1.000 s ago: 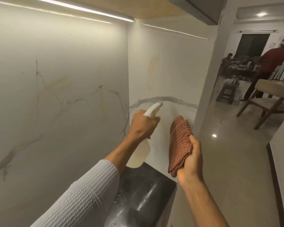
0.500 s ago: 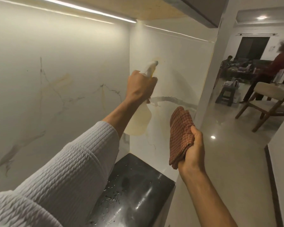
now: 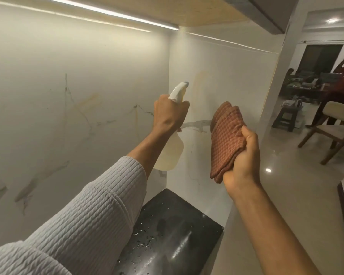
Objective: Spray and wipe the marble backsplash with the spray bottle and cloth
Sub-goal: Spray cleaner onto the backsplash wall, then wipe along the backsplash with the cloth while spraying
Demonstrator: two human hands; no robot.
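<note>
A person's left hand (image 3: 170,114) grips the neck of a spray bottle (image 3: 172,153), fingers curled round it. The bottle is raised in the corner, and its white nozzle is aimed at the end panel of the marble backsplash (image 3: 222,62). Whether the trigger is squeezed cannot be told; no mist shows. Just beside it, the right hand (image 3: 244,161) clutches a folded rust-red cloth (image 3: 226,137), held upright and apparently clear of the wall. Yellowish streaks (image 3: 202,80) mark the panel ahead of the nozzle, with more on the long wall to the left. Droplets speckle the black counter (image 3: 179,221) below, suggesting some spraying is done, though the marble shows no plain wet patch. The job appears to be early, at the spraying stage, with the wiping of this panel not yet begun. A wooden chair (image 3: 334,135) stands in the room beyond.
</note>
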